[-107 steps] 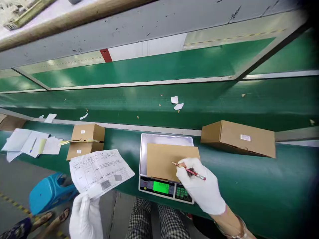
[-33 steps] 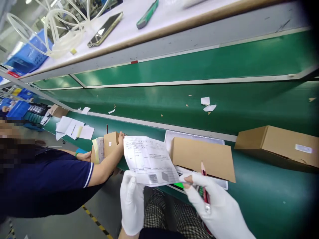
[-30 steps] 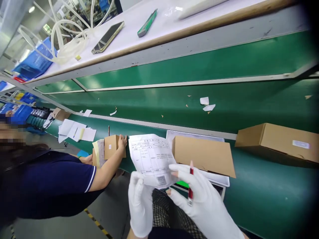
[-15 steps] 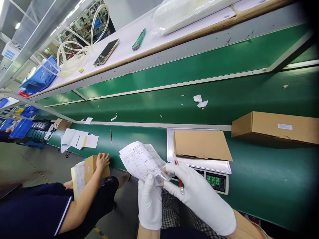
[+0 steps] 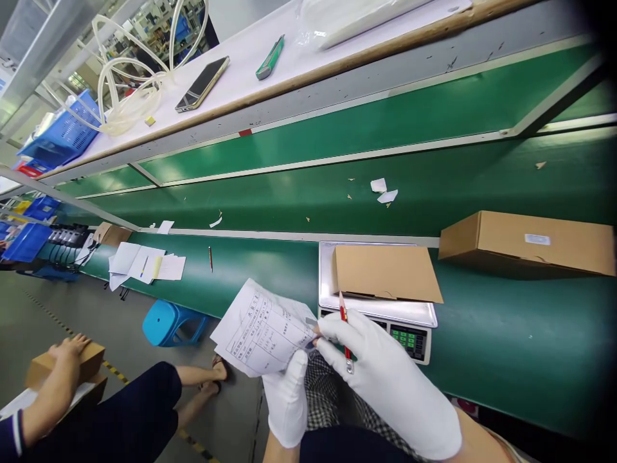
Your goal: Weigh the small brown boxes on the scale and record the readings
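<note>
In white gloves, both my hands are at the front edge of the green bench. My left hand (image 5: pixel 288 402) is closed on a stack of printed paper forms (image 5: pixel 270 331), its thumb pressed over the lower edge; some boxes carry handwriting. A red-and-black pencil (image 5: pixel 344 328) lies across the fingers of my right hand (image 5: pixel 380 373), point up. Bare thumb and fingertip of that hand pinch at the right corner of the forms, where a small grey patch shows; what it is I cannot make out. Behind them, a flat cardboard box (image 5: pixel 385 273) rests on a digital scale (image 5: pixel 328 286).
Another cardboard box (image 5: pixel 525 247) with a label stands at right. Leftward lie a second pencil (image 5: pixel 211 258) and loose papers (image 5: pixel 130 260). A phone (image 5: pixel 202 85) and green cutter (image 5: pixel 270 59) lie on the shelf. A blue stool (image 5: pixel 166 321) and a co-worker holding a box (image 5: pixel 67 363) are at left.
The forms have swung left and tilted in my left hand, showing more of the top sheet. The co-worker has moved away left with the box, uncovering the blue stool.
</note>
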A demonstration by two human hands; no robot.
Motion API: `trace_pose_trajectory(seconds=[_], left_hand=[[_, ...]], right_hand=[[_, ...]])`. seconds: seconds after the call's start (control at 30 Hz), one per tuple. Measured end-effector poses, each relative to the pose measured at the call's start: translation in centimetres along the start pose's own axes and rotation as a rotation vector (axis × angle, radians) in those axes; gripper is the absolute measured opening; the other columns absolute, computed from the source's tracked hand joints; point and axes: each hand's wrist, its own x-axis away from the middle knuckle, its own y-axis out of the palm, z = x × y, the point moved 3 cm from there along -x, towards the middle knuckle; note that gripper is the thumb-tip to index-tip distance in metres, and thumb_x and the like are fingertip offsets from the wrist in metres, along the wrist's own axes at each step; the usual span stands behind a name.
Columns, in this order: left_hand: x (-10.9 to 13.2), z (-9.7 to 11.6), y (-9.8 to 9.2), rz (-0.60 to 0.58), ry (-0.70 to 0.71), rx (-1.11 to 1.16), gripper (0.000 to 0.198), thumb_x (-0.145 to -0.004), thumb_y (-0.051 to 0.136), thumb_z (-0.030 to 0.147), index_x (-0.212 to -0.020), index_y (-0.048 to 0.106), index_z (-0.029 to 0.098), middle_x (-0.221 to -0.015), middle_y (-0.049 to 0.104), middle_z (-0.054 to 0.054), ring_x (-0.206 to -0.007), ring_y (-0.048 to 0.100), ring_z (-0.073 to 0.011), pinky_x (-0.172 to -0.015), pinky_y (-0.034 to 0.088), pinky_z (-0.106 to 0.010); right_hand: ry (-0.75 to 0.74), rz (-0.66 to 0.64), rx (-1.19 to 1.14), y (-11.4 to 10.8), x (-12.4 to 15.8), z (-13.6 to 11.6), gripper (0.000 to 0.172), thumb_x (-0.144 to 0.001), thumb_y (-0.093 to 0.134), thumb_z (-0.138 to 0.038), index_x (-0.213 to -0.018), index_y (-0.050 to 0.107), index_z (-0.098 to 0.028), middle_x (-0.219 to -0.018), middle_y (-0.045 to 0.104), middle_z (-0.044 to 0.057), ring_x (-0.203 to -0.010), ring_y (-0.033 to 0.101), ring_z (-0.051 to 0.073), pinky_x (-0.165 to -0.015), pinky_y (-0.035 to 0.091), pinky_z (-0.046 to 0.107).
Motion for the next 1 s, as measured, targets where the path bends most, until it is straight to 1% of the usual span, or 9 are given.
trace_pose_trajectory(seconds=[0.07, 0.17, 0.3, 0.4, 0.47, 0.57, 0.67, 0.8, 1.0], left_hand=[[1.8, -3.0, 2.0, -0.037, -0.021, 0.025, 0.035, -0.091, 0.062, 0.045, -0.112, 0.065, 0.017, -0.116, 0.067, -0.011, -0.110, 0.063, -0.0238, -0.097, 0.053, -0.048], [2.8, -5.4, 3.1, -0.057, -0.021, 0.077, 0.042, -0.085, 0.070, 0.043, -0.120, 0.064, 0.020, -0.124, 0.066, -0.012, -0.119, 0.060, -0.0273, -0.104, 0.050, -0.049], [3.0, -5.8, 3.3, -0.078, -0.036, 0.260, 0.063, -0.082, 0.074, 0.034, -0.139, 0.050, 0.033, -0.145, 0.052, -0.006, -0.137, 0.046, -0.0257, -0.114, 0.043, -0.038], [2.6, -5.2, 3.6, -0.083, -0.083, 0.425, 0.063, -0.089, 0.065, 0.030, -0.146, 0.040, 0.037, -0.151, 0.045, -0.004, -0.136, 0.046, -0.0262, -0.112, 0.046, -0.038], [2.0, -4.6, 3.7, -0.061, -0.067, 0.440, 0.060, -0.091, 0.061, 0.030, -0.147, 0.040, 0.033, -0.152, 0.044, -0.008, -0.134, 0.049, -0.0290, -0.110, 0.048, -0.042], [0.8, -3.9, 3.3, -0.012, -0.002, 0.401, 0.058, -0.092, 0.059, 0.027, -0.147, 0.040, 0.031, -0.154, 0.041, -0.007, -0.135, 0.048, -0.0291, -0.108, 0.051, -0.040], [-0.3, -3.9, 2.7, 0.000, 0.009, 0.347, 0.059, -0.093, 0.060, 0.027, -0.147, 0.040, 0.034, -0.157, 0.036, -0.004, -0.138, 0.044, -0.0278, -0.106, 0.052, -0.035], [-0.9, -4.3, 2.5, 0.022, -0.021, 0.304, 0.058, -0.093, 0.061, 0.029, -0.146, 0.041, 0.036, -0.158, 0.033, -0.002, -0.140, 0.040, -0.0274, -0.105, 0.053, -0.032], [-1.6, -4.5, 2.8, 0.034, -0.033, 0.289, 0.058, -0.092, 0.061, 0.029, -0.146, 0.041, 0.037, -0.158, 0.035, -0.001, -0.140, 0.041, -0.0265, -0.104, 0.053, -0.032]], right_hand=[[-0.013, 0.041, 0.038, 0.2, 0.1, 0.0, 0.005, -0.096, 0.051, -0.021, -0.093, 0.055, -0.021, -0.082, 0.056, 0.004, -0.071, 0.057, 0.019, -0.061, 0.049, 0.034], [-0.063, 0.112, 0.118, 0.4, 0.2, -0.4, 0.003, -0.095, 0.054, -0.020, -0.096, 0.057, -0.019, -0.085, 0.061, 0.006, -0.072, 0.059, 0.018, -0.062, 0.048, 0.033], [-0.165, 0.206, 0.196, 0.3, 0.3, -1.6, 0.015, -0.088, 0.061, -0.010, -0.100, 0.058, -0.019, -0.098, 0.069, 0.005, -0.082, 0.062, 0.017, -0.070, 0.050, 0.031], [-0.173, 0.193, 0.025, -1.0, 0.2, -1.4, 0.013, -0.089, 0.056, -0.009, -0.096, 0.057, -0.020, -0.097, 0.070, 0.002, -0.082, 0.063, 0.015, -0.071, 0.051, 0.028], [-0.023, 0.165, -0.090, -2.6, 0.0, 0.6, 0.008, -0.094, 0.052, -0.016, -0.091, 0.058, -0.022, -0.086, 0.069, -0.001, -0.071, 0.061, 0.012, -0.064, 0.050, 0.025], [0.432, 0.139, -0.047, -5.4, 0.1, 6.7, 0.019, -0.094, 0.053, -0.040, -0.085, 0.058, -0.024, -0.066, 0.061, -0.004, -0.053, 0.052, 0.013, -0.052, 0.043, 0.028], [0.708, 0.021, -0.029, -7.0, 0.1, 13.0, 0.029, -0.088, 0.051, -0.053, -0.083, 0.054, -0.024, -0.067, 0.060, -0.002, -0.058, 0.052, 0.016, -0.058, 0.043, 0.031], [0.749, -0.098, 0.021, -6.7, -0.8, 16.9, 0.034, -0.083, 0.047, -0.057, -0.079, 0.052, -0.023, -0.068, 0.059, 0.000, -0.062, 0.052, 0.018, -0.062, 0.041, 0.033], [0.743, -0.168, 0.125, -4.9, -1.7, 17.2, 0.031, -0.081, 0.041, -0.054, -0.079, 0.050, -0.024, -0.068, 0.060, 0.001, -0.062, 0.053, 0.020, -0.062, 0.041, 0.033]])
